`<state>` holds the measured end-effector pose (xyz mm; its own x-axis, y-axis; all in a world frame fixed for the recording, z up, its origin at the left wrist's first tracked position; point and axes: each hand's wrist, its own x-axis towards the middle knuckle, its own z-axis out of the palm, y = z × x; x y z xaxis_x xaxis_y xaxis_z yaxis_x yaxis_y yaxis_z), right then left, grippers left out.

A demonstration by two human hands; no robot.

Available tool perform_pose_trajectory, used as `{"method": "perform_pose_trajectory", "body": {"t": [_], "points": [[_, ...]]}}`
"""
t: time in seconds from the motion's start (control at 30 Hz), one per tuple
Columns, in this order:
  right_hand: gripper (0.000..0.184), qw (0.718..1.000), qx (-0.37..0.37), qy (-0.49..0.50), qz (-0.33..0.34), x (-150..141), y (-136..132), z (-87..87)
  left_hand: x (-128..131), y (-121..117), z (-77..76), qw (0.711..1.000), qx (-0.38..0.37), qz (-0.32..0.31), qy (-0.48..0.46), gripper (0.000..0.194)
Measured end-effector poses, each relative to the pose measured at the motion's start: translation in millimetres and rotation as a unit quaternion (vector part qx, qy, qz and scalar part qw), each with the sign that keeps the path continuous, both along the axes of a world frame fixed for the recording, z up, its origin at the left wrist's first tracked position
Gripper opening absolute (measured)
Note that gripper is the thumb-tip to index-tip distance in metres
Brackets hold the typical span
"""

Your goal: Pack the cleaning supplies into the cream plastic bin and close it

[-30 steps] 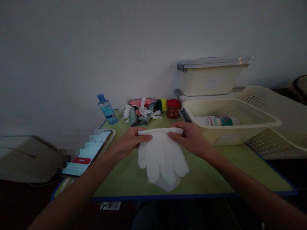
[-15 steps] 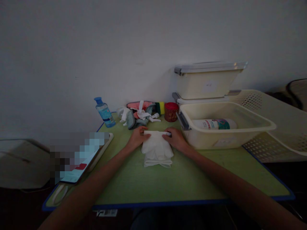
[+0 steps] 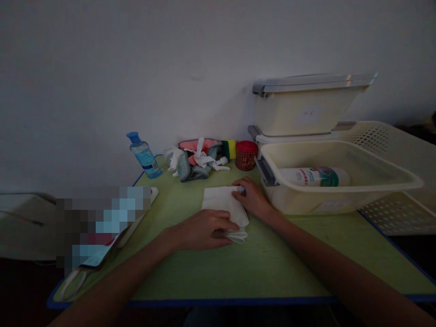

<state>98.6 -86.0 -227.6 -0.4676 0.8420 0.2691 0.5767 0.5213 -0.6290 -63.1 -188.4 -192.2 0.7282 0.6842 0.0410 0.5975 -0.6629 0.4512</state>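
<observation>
White cloth gloves (image 3: 220,198) lie folded in a flat stack on the green table (image 3: 272,268). At their far right corner my right hand (image 3: 250,196) is closed, thumb and fingers pinching the edge. A small bluish-grey patch shows by its fingertips. My left hand (image 3: 200,229) lies across the near left part of the gloves. Its fingers are bent and spread from the thumb, around the layered near edge (image 3: 237,236) without visibly closing on it. That hand hides part of the stack.
Behind lie a heap of cloths (image 3: 195,165), a sponge (image 3: 229,149) and a red lidded container (image 3: 246,156). A blue bottle (image 3: 145,156) stands back left, a phone (image 3: 102,250) at left. At right, an open bin (image 3: 306,200) holds a white bottle (image 3: 313,176), beside a lidded bin (image 3: 286,111) and basket (image 3: 384,218).
My left hand has left the far left corner of the gloves and come nearer, over their near edge. My right hand still holds the far right corner. The top lies flatter.
</observation>
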Motion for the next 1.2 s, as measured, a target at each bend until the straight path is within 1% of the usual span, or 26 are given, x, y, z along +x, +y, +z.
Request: {"method": "perform_pose_trajectory", "body": {"t": [0.13, 0.2, 0.3, 0.37, 0.47, 0.53, 0.67, 0.77, 0.87, 0.97, 1.1, 1.2], "points": [[0.021, 1.000, -0.006, 0.027, 0.014, 0.4, 1.8, -3.0, -2.7, 1.0, -0.2, 0.999, -0.046, -0.017, 0.024, 0.030], [0.022, 0.999, -0.006, 0.038, 0.022, 1.1, 2.3, -3.6, -3.5, 0.3, 1.9, 0.997, -0.051, -0.023, 0.049, 0.033], [0.021, 0.999, 0.000, 0.048, 0.022, 3.8, 0.5, -1.7, -3.1, -2.1, 5.0, 0.996, -0.038, -0.029, 0.082, 0.037], [0.019, 0.999, 0.014, 0.040, 0.018, 7.0, -3.3, 2.4, -2.0, -3.6, 5.3, 0.996, -0.028, -0.025, 0.086, 0.037], [0.012, 1.000, 0.022, 0.006, 0.013, 12.7, -12.8, 11.5, -1.0, -4.7, 3.3, 0.997, -0.011, -0.019, 0.081, 0.036], [0.012, 0.999, 0.010, -0.029, 0.017, 16.2, -20.5, 17.4, -1.1, -5.0, 2.1, 0.997, 0.008, -0.017, 0.074, 0.036], [0.017, 0.991, -0.045, -0.122, 0.032, 20.4, -32.6, 24.5, -2.0, -5.5, 2.0, 0.998, 0.050, 0.013, 0.037, 0.032], [0.018, 0.987, -0.075, -0.138, 0.036, 21.1, -35.4, 26.9, -2.1, -5.1, 0.4, 0.998, 0.056, 0.008, 0.025, 0.027], [0.020, 0.987, -0.113, -0.106, 0.048, 20.2, -34.2, 28.3, -1.9, -4.2, -3.6, 0.997, 0.061, -0.010, 0.039, 0.025], [0.023, 0.982, -0.170, -0.053, 0.063, 19.0, -32.2, 28.0, -1.7, -3.8, -6.2, 0.997, 0.066, -0.013, 0.040, 0.023], [0.023, 0.960, -0.263, 0.013, 0.092, 18.5, -30.1, 25.1, -1.8, -3.7, -6.0, 0.997, 0.063, -0.010, 0.041, 0.024], [0.021, 0.945, -0.305, 0.040, 0.106, 18.8, -28.8, 23.3, -1.8, -3.4, -6.2, 0.997, 0.061, -0.015, 0.033, 0.024]]}}
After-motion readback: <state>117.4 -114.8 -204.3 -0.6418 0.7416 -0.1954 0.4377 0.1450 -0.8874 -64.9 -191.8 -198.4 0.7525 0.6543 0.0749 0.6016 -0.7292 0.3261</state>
